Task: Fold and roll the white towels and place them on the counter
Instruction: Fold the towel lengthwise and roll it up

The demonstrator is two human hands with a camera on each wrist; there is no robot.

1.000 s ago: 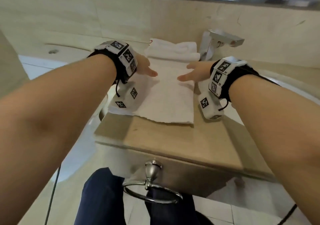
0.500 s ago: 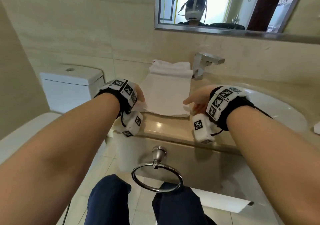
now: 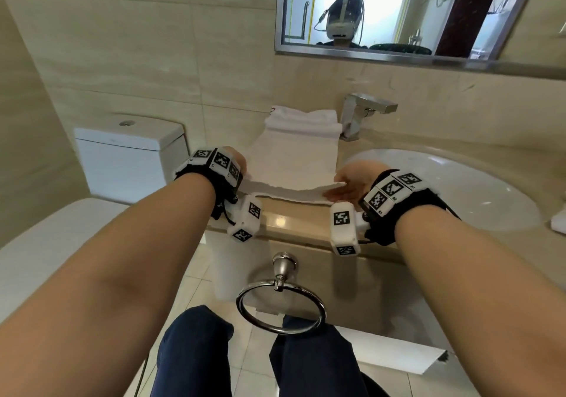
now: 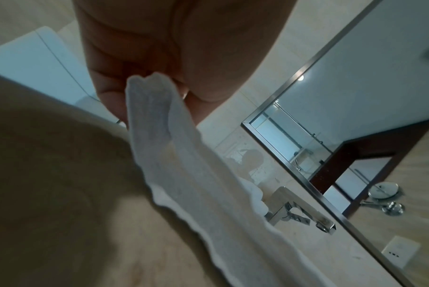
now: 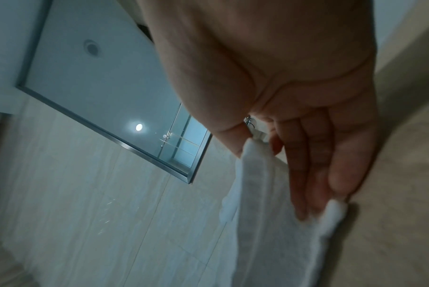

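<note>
A white towel (image 3: 291, 164) lies folded lengthwise on the beige counter (image 3: 306, 222), running from the front edge toward the wall. My left hand (image 3: 237, 164) pinches its near left corner (image 4: 149, 97), lifted off the counter. My right hand (image 3: 349, 182) pinches the near right corner (image 5: 255, 163) between thumb and fingers. The near edge hangs raised between both hands. A rolled white towel (image 3: 303, 124) sits at the back by the wall, touching the flat towel's far end.
A chrome faucet (image 3: 361, 111) stands right of the rolled towel, with the white sink basin (image 3: 459, 188) on the right. A toilet tank (image 3: 128, 154) is on the left. A towel ring (image 3: 281, 301) hangs below the counter front. A mirror (image 3: 398, 13) is on the wall.
Both hands slid back from the towel's middle to its near corners, took hold of them and lifted the near edge. The head view tilted up.
</note>
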